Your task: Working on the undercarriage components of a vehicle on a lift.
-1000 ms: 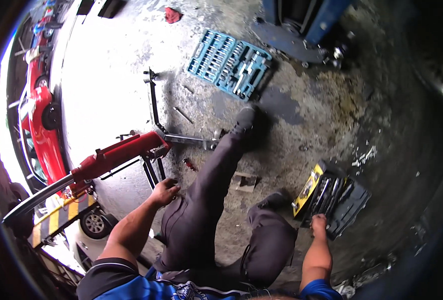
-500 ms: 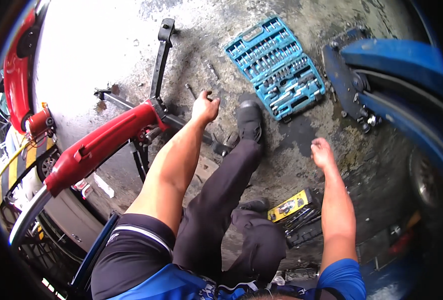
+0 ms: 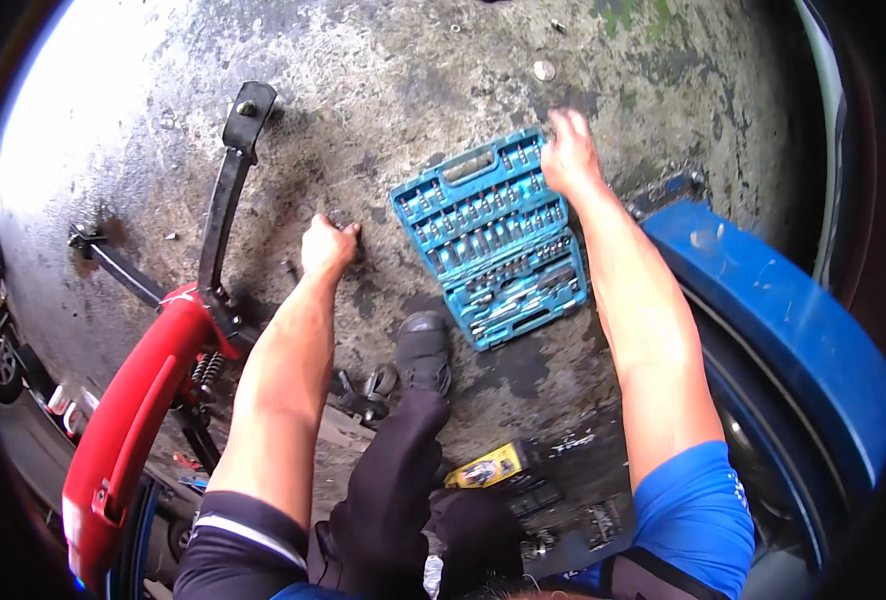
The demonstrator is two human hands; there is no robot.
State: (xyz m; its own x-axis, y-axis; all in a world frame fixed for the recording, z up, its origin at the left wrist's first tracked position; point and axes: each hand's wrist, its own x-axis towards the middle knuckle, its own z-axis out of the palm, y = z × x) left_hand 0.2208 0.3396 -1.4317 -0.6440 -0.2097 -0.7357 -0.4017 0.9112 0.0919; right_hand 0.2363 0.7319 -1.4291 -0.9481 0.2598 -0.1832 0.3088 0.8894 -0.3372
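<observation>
A turquoise socket set case [image 3: 511, 252] lies unfolded on the stained floor, its rows of sockets and bits in place. My right hand [image 3: 570, 158] is at the far right corner of its lid, fingers stretched out past the edge and slightly blurred; whether it touches the lid is unclear. Left of the case, my left hand [image 3: 327, 246] is low over the floor with curled fingers. Something small and dark shows at its fingertips, too little to name. A small dark tool [image 3: 289, 268] lies on the floor beside that hand.
A red lifting arm [image 3: 143, 390] with black legs [image 3: 225, 215] stands at the left. A blue metal arm [image 3: 773, 300] runs along the right. My shoe [image 3: 424, 350] is near the case, and a yellow box [image 3: 485, 467] lies behind it. A round pale disc [image 3: 544, 70] lies farther off.
My right hand has moved forward from beside my leg to the case's far corner. My left hand has gone to where a small tool lay. The view has shifted, bringing the case closer to mid-picture.
</observation>
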